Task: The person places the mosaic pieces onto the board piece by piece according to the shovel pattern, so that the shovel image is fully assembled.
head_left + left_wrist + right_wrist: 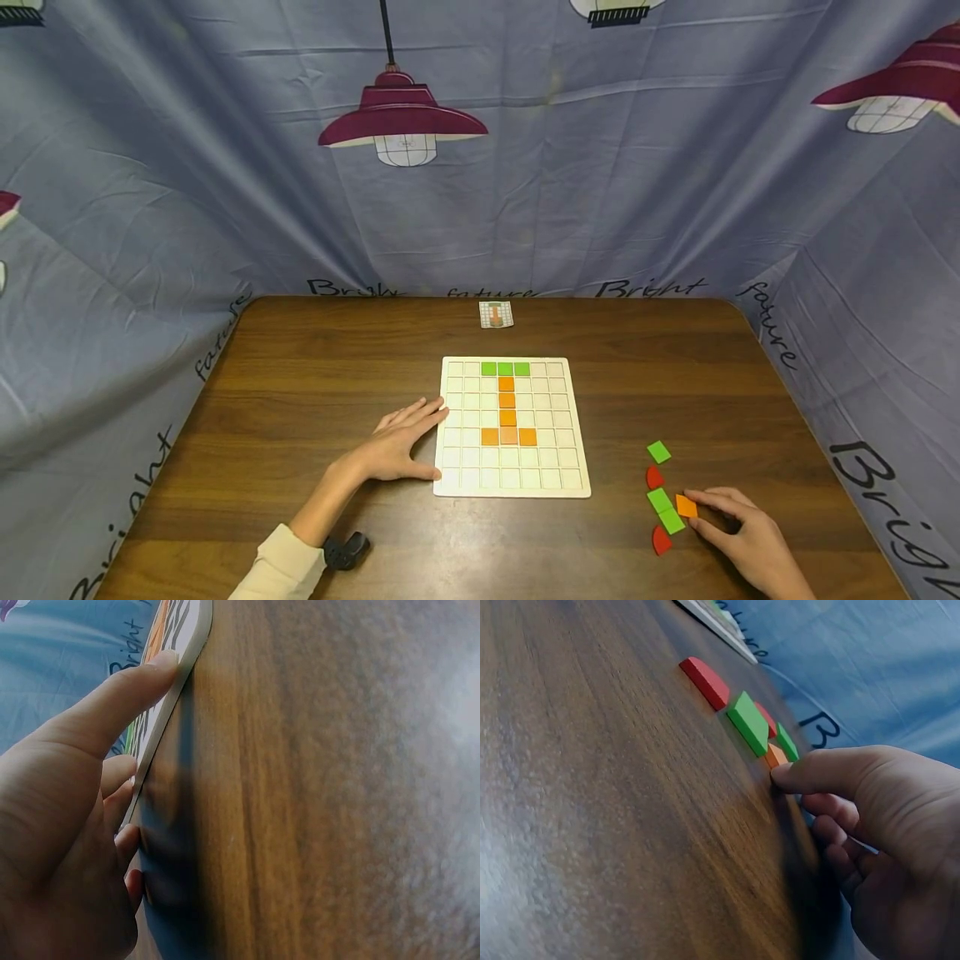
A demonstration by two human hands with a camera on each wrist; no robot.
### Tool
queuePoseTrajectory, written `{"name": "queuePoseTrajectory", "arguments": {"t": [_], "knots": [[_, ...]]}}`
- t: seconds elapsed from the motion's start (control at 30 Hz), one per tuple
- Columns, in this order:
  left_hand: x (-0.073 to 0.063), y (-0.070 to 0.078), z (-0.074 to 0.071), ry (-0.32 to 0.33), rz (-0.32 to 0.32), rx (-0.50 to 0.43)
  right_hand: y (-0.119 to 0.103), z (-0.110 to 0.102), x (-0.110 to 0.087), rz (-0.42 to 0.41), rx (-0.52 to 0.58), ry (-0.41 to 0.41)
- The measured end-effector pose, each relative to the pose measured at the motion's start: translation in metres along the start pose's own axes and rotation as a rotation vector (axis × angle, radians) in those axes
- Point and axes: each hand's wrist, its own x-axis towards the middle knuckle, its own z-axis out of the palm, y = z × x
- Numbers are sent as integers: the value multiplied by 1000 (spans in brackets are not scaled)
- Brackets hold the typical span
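Note:
My left hand (397, 443) rests at the left edge of a white square grid board (461, 467), fingers spread and thumb tip on the rim. On the board stand three green tiles (506, 369) in the top row. Below them runs a column of orange tiles (507, 401), widening to three across at its foot. My right hand (738, 533) pinches a loose orange tile (686, 506) between thumb and forefinger, low at the table. Touching or close beside that tile are two green tiles (748, 724), with red rounded pieces (705, 683) nearby.
Another green tile (659, 452) lies farther up the row of loose pieces. A small pattern card (496, 315) lies behind the board, near the far edge of the wooden table (360, 333). Blue-grey printed curtains (555, 200) hang around the table. A black device (347, 552) sits at my left wrist.

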Motion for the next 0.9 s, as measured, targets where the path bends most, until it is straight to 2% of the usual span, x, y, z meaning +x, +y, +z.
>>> {"name": "queuePoseTrajectory", "arguments": {"t": [0.13,0.27,0.43,0.57,0.9], "knots": [[0,0,0,-1,2,-1,-1,1,1,-6,-17,14],[-1,1,0,-1,4,-5,-3,0,2,31,-18,25],[-1,0,0,1,6,0,-10,-1,6,56,28,49],[-1,0,0,0,5,-2,-21,-1,12,-4,87,76],[-1,1,0,-12,3,-8,-63,16,40,-152,156,41]]}}
